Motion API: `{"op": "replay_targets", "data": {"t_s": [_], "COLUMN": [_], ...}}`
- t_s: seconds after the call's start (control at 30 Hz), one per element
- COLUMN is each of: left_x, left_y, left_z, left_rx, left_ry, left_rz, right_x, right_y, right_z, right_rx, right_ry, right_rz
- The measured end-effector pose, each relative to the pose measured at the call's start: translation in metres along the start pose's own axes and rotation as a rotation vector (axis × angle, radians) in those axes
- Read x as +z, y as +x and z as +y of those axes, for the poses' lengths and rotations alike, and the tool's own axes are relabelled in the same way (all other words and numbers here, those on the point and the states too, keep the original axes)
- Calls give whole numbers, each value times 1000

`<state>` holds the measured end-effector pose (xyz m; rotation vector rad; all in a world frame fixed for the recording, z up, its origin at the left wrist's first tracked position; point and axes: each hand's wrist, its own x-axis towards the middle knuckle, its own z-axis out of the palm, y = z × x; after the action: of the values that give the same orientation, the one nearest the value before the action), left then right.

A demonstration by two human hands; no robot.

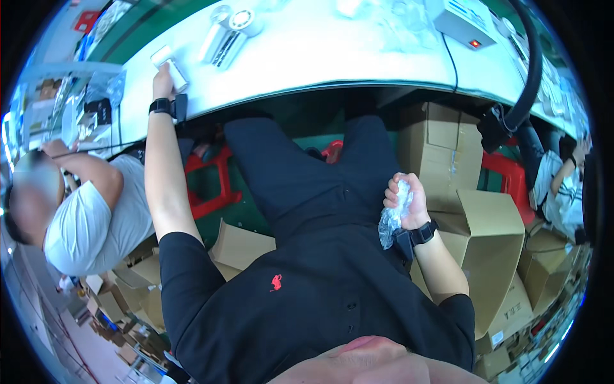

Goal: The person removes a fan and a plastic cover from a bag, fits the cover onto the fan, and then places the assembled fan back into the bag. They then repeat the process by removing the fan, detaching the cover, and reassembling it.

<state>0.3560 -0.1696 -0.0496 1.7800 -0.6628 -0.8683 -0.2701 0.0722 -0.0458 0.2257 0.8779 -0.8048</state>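
Brown cardboard boxes (492, 230) stood packed under and beside the bench (320, 57), flaps open, plain brown w/ small dark print on the lowest one near the right rim. A grey box-shaped device (462, 22) w/ a small red light sat on the far right of the white bench top; a white fan-like unit (231, 29) lay further left. A red sign (85, 21) showed on the wall at top left, too small to read. Red plastic stools (211, 179) stood on the green floor.

The person's left hand (163, 83) reached up onto the bench, fingers laid on a small white rectangular box (169, 64) at the bench's near edge; the grip itself couldn't be made out. The right hand (408, 201) was down over the lap, fist closed round a crumpled clear plastic bag (391, 221), its loose end hanging below the palm beside a black wristband (422, 233). Another person in a grey shirt (96, 217) sat at the left.
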Motion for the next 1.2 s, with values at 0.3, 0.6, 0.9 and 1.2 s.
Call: {"op": "replay_targets", "data": {"t_s": [0.3,0.6,0.9,1.2], "left_x": [55,238,256,266], "left_y": [-77,-387,-378,-402], "left_z": [28,1,-40,-39], "left_rx": [910,1429,1288,1016], "left_ry": [624,375,436,428], "left_rz": [562,-975,-724,-681], "right_x": [-18,70,65,71], "right_y": [16,61,60,60], "right_z": [-36,-8,24,19], "right_rx": [-170,-154,-278,-308], "right_ry": [294,378,208,266], "right_rz": [-296,-228,-42,71]}}
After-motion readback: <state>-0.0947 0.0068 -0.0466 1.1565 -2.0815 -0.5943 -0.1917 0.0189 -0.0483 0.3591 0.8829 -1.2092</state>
